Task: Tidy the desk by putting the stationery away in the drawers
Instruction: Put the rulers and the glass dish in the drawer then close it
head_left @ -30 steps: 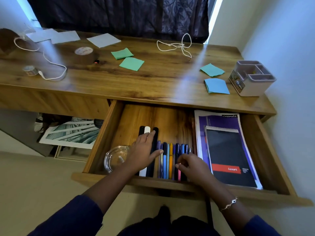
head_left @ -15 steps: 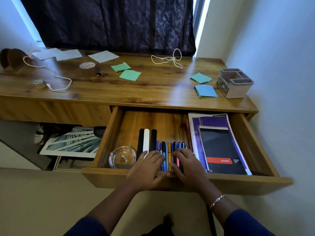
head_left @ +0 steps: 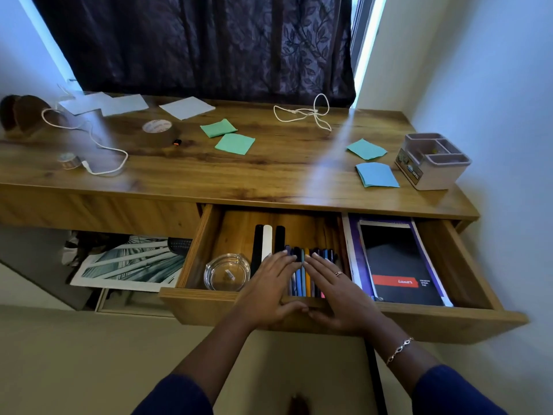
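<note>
"Luxor" legible on the red band of the black pad (head_left: 395,265), at the right of the open drawer (head_left: 419,323). Mid-drawer: left hand (head_left: 266,292) and right hand (head_left: 338,295) flat on the row of pens (head_left: 306,283) — fingers straight, close together, gripping nothing, hiding much of the row. At the drawer's left, one glass dish (head_left: 226,272). Beyond the drawer, on the desktop (head_left: 269,175): two green notes (head_left: 235,143), two blue notes (head_left: 377,175), three white sheets (head_left: 187,107), two cables (head_left: 302,113).

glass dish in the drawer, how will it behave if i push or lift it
The glass dish looks thick-walled, so probably heavy for its size and breakable if knocked. Its wide, low shape suggests it would slide on the drawer floor rather than tip. Smooth glass may be slippery to grip.
</note>
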